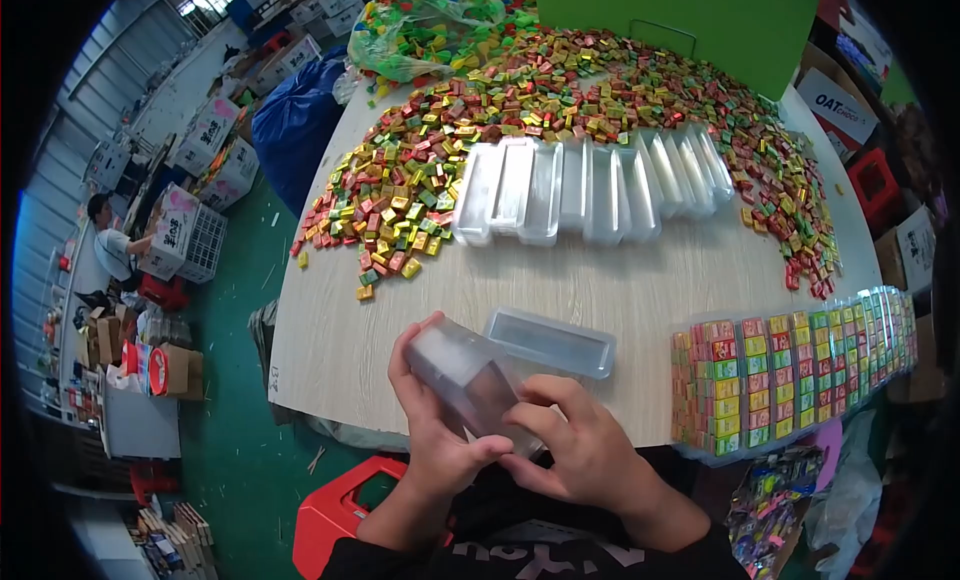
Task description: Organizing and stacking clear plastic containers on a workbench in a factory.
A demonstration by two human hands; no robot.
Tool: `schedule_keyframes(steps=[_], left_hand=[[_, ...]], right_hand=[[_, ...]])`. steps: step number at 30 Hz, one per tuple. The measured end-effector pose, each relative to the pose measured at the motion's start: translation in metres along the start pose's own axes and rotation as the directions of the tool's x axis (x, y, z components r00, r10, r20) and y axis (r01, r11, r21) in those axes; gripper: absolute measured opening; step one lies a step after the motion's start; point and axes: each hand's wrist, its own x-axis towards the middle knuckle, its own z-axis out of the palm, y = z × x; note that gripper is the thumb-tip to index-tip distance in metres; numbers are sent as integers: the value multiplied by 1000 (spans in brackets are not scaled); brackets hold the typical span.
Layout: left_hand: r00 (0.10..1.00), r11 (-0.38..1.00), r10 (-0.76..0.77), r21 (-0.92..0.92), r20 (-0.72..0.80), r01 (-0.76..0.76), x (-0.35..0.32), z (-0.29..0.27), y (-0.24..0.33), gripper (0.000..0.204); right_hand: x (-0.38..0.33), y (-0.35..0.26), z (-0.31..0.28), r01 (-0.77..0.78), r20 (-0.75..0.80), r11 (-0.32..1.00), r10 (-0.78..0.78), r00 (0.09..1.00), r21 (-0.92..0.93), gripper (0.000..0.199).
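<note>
Pale wooden table (620,280) heaped with candies (420,170), green warehouse floor (235,430), both hands' grip closed on clear tray (465,380)

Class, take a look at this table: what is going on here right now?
A person holds a clear plastic box in both hands, the left hand wrapped around its side and the right hand at its near end. A second clear tray lies on the table just beyond. Further back stands a row of empty clear boxes before a heap of small colourful wrapped pieces. To the right sit filled boxes.
</note>
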Motion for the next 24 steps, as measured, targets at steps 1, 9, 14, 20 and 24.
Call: schedule_keyframes(steps=[1,9,14,20,24], left_hand=[[1000,1000,-12,-6,-15,12,0,0,0,127],[998,999,-35,-9,-52,35,-2,3,1,128],[1000,1000,-6,12,-18,6,1,-1,-1,127],[994,996,-25,81,-105,34,11,-9,3,116],[978,961,77,275,-192,-22,23,-36,-1,96]], right_hand=[[0,-1,0,-3,-15,1000,3,1000,-22,44],[1,-3,-2,-33,-28,999,34,999,15,45],[1,-2,-1,-14,-55,1000,13,998,-5,35],[-6,0,-1,-70,-181,997,65,981,-25,33],[-1,9,-12,-215,-208,871,133,969,-443,37]])
